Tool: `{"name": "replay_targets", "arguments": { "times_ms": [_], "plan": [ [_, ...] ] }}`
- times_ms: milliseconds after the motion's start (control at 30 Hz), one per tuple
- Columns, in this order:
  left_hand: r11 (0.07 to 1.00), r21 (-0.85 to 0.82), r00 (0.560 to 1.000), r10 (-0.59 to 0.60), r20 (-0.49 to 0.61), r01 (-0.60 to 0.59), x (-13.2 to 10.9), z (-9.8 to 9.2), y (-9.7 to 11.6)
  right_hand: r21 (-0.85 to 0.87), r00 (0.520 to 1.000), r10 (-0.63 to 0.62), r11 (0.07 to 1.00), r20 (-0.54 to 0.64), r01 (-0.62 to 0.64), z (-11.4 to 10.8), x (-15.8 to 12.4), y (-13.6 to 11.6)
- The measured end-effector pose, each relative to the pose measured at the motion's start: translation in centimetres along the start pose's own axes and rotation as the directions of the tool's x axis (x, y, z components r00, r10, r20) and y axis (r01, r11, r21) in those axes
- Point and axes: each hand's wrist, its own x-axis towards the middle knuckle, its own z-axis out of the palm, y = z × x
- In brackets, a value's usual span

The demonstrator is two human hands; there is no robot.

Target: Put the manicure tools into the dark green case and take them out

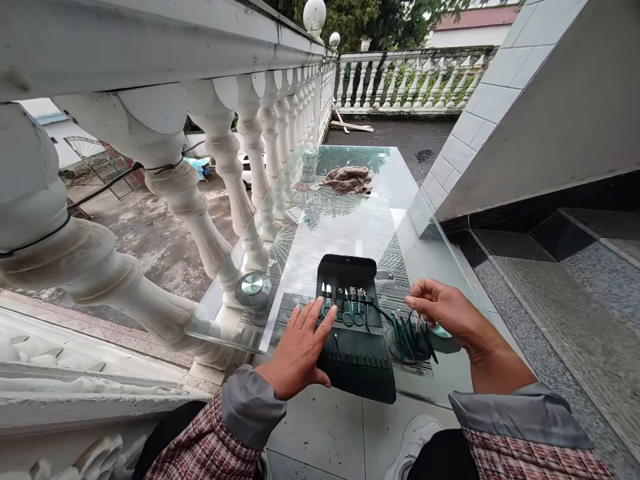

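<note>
An open black tool case [356,357] lies at the near end of a glass table [345,220], with small scissors, clippers and other grooming tools [349,303] slotted in its middle. My left hand [300,347] rests flat on the case's left side, fingers stretched out. Just right of the case, my right hand [445,313] pinches a thin dark-green tool [387,313]. Several more green-handled tools [411,337] lie loose on the glass under that hand.
A white stone balustrade [210,153] runs along the table's left side. A round metal knob [253,288] sits at the near left corner. A crumpled brown cloth [350,179] lies at the far end. A tiled wall [525,100] and steps rise on the right.
</note>
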Motion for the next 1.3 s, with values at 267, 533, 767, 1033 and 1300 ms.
{"name": "replay_targets", "arguments": {
  "times_ms": [267, 533, 767, 1033, 1300],
  "plan": [
    [1.0, -0.003, 1.0, 0.005, -0.001, -0.005, 0.1, 0.2, -0.1, -0.367, 0.991, -0.057, 0.93, -0.119, 0.01, 0.0, 1.4, 2.2],
    [1.0, -0.013, 1.0, 0.014, 0.0, -0.014, 0.0, 0.1, 0.0, -0.502, 0.935, -0.316, 0.842, -0.16, 0.199, 5.2, -1.0, -0.4],
    [0.999, -0.039, 1.0, 0.017, -0.015, -0.018, 0.0, 0.3, 0.0, -0.421, 0.938, -0.222, 0.849, 0.266, 0.32, 10.8, -2.9, -0.9],
    [0.999, -0.044, 1.0, 0.011, 0.024, -0.01, 0.1, 0.2, -0.2, -0.679, 0.948, -0.249, 0.662, 0.2, 0.317, 12.9, -3.4, -1.0],
    [1.0, -0.022, 1.0, 0.02, 0.006, -0.02, 0.1, 0.4, -0.1, -0.213, 0.963, -0.267, 0.94, 0.018, 0.265, 12.8, -1.8, -0.3]
  ]
}}
